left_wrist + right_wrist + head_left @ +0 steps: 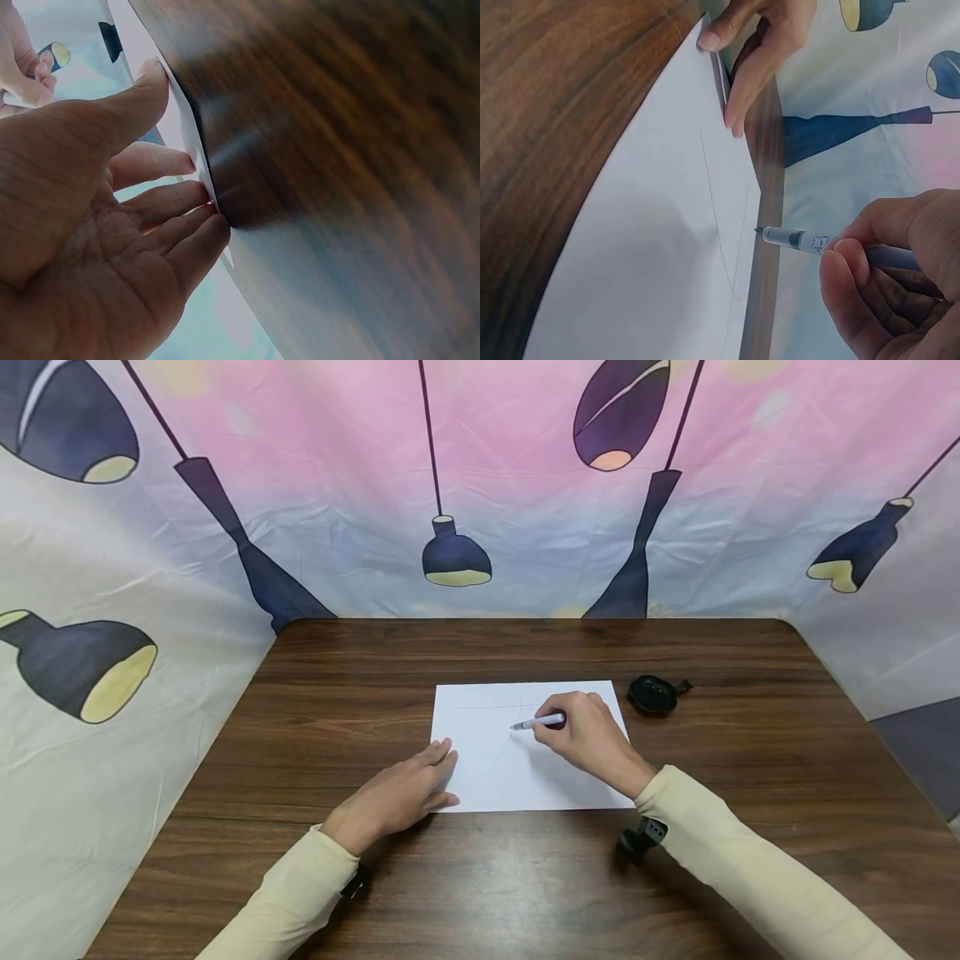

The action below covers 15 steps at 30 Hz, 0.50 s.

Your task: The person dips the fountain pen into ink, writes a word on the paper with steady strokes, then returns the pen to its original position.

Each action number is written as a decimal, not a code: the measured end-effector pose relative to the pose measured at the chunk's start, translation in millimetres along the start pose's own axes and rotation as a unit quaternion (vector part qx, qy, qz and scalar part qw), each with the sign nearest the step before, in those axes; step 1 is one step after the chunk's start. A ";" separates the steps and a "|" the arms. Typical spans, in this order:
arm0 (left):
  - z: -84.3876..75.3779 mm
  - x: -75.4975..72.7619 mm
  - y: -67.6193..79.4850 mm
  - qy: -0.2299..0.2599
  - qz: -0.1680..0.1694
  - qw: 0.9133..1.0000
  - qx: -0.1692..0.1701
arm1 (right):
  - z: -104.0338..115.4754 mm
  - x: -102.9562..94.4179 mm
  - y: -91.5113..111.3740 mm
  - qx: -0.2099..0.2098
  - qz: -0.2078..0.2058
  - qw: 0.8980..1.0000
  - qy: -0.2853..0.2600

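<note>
Furthest left, a pastel backdrop [210, 560] printed with dark lamps begins, running on behind the brown wooden table [465, 893]; a pale sleeve comes in next, a dark device [351, 883] at its wrist, and leads to the left hand [397, 797]; with the sheet of paper [555, 785] as the dial and twelve at its far edge, this hand lies between eight and nine o'clock; its fingers are extended and relaxed, holding nothing between them, and rest on the sheet's left edge, the thumb at the near corner.

The white sheet lies flat on the table between the hands; a thin straight line crosses its upper part, and a slightly curved one runs from about twelve o'clock down towards seven; the pale pen [537, 722] comes next, its nib near that curve and its barrel pointing to about three o'clock; whether the nib touches the paper I cannot tell.

The right hand [592, 739], at about two to three o'clock over the sheet, pinches the pen in a narrow grip, thumb against fingers; the nib projects from the grip towards nine o'clock; past the sheet's two o'clock side sits a small black dish [652, 694], its handle turned outward.
</note>
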<state>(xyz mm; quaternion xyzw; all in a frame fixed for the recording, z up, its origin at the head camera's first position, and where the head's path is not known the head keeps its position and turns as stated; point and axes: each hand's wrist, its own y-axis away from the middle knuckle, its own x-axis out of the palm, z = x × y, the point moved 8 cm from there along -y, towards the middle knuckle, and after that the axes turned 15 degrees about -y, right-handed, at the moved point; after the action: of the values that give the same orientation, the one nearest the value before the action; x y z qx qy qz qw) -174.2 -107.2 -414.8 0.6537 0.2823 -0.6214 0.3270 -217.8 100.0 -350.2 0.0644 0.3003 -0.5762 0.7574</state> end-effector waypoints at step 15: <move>-0.1 -0.4 0.1 -0.005 -0.003 1.000 0.004 | -18.0 -11.8 -17.0 0.014 -0.028 0.999 0.011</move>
<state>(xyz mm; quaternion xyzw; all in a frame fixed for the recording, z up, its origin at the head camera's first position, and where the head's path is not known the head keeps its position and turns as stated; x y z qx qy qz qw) -174.0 -107.1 -414.5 0.6506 0.2804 -0.6271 0.3238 -241.9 112.2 -354.4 0.0733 0.3022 -0.6007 0.7366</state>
